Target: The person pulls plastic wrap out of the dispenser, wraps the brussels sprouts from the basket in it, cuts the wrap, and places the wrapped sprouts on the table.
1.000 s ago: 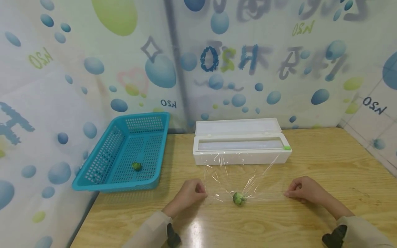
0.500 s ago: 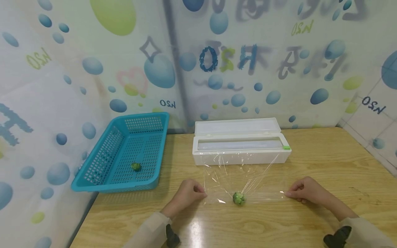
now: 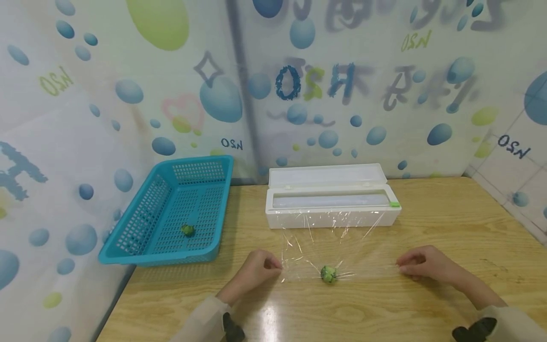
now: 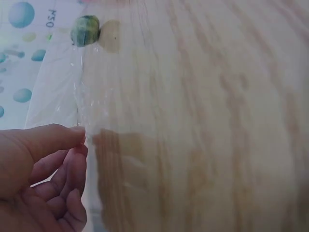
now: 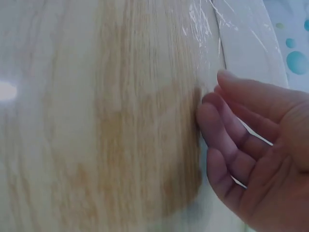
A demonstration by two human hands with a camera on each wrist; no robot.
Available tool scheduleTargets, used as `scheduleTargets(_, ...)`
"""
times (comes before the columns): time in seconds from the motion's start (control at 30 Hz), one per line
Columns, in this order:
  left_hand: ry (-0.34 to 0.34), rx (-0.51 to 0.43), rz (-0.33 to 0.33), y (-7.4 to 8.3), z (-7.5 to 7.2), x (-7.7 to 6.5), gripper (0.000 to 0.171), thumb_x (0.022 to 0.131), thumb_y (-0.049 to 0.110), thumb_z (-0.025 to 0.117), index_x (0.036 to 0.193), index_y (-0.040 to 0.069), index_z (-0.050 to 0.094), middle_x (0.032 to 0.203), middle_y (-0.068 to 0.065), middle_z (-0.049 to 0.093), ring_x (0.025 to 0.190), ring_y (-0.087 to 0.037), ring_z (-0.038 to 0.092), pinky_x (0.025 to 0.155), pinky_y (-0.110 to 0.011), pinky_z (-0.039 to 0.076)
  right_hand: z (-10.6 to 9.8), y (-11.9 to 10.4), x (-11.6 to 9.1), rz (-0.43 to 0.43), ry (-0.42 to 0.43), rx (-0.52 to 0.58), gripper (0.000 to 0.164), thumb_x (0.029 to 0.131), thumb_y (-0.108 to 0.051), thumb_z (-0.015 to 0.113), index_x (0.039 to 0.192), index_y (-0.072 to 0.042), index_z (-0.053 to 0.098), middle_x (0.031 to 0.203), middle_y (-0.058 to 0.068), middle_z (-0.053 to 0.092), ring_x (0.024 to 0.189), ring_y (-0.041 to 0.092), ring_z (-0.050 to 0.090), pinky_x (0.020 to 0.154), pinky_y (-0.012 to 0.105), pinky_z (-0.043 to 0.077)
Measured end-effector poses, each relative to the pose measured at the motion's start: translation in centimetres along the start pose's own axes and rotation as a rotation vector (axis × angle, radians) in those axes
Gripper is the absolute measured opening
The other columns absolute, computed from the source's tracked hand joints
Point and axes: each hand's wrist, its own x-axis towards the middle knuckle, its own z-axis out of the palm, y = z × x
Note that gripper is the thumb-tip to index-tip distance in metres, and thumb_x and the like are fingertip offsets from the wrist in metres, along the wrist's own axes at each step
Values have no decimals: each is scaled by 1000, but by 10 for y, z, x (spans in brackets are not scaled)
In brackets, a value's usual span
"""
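Note:
A sheet of clear plastic wrap (image 3: 299,247) stretches from the front of a white wrap box (image 3: 333,219) toward the person. My left hand (image 3: 259,266) pinches its near left corner between thumb and finger. At the near right corner, my right hand (image 3: 427,262) holds the wrap at the fingertips, its other fingers loosely curled in the right wrist view. Midway between the hands is a small green broccoli floret (image 3: 328,274), at the near edge of the wrap, with creases spreading from it. The floret (image 4: 86,31) also shows at the top of the left wrist view.
The box's lid (image 3: 326,175) stands raised at the back, and a white roll (image 3: 329,201) shows inside. A blue plastic basket (image 3: 215,228) on the left holds another floret (image 3: 188,230). All rest on a wooden table (image 3: 461,213) against a printed curtain (image 3: 273,118).
My right hand has shifted slightly to the right, and its fingertips look a little looser. The long creases from the floret toward the box have faded. My left hand has moved slightly left.

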Motion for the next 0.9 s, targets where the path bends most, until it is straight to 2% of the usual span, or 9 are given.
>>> scheduleTargets(0.17,4,-6,-10,7,-4,-6,3,78,3,68,81,2,68,73,1,63,65,-7,53,60,-21,46,8,-11,-4,-70,82,-100,28,84,-14,66,99,9,63,84,7,64,67,3,55,55,25,48)
scheduleTargets(0.27,28,12,6,15,-5,-8,4,78,2,68,82,3,68,72,2,61,65,-7,53,59,-21,46,16,-20,-2,-178,110,-159,20,83,-11,67,95,6,65,81,-1,64,69,-1,53,56,22,47)
scheduleTargets(0.4,35,-4,65,32,-1,-9,5,77,0,67,82,1,67,72,1,61,64,-8,53,59,-21,46,32,-35,3,-304,56,-134,17,82,-8,67,93,5,65,81,-6,64,71,-1,54,59,22,47)
scheduleTargets(0.5,10,-37,109,45,10,-5,4,78,0,67,82,0,67,74,0,63,65,-7,55,60,-20,46,50,-48,8,-309,0,-69,19,83,-9,67,95,5,65,85,1,65,75,0,56,63,22,49)
scheduleTargets(0.6,-10,-40,132,54,24,1,5,78,1,68,83,1,67,78,0,64,68,-4,56,63,-18,47,70,-60,15,-321,-5,-29,19,82,-10,68,95,3,66,87,9,65,76,2,57,65,23,50)
scheduleTargets(0.73,-12,-12,135,63,41,8,9,77,1,70,85,4,69,83,0,64,70,-3,57,66,-17,47,93,-70,24,-375,58,-20,17,80,-11,70,93,0,68,88,9,65,75,6,57,65,25,50)
scheduleTargets(0.9,-8,5,149,65,58,15,16,73,0,73,88,5,70,83,2,62,75,-5,57,68,-14,46,107,-72,34,-376,155,-57,18,79,-13,71,94,-4,69,87,3,64,76,7,58,65,26,50)
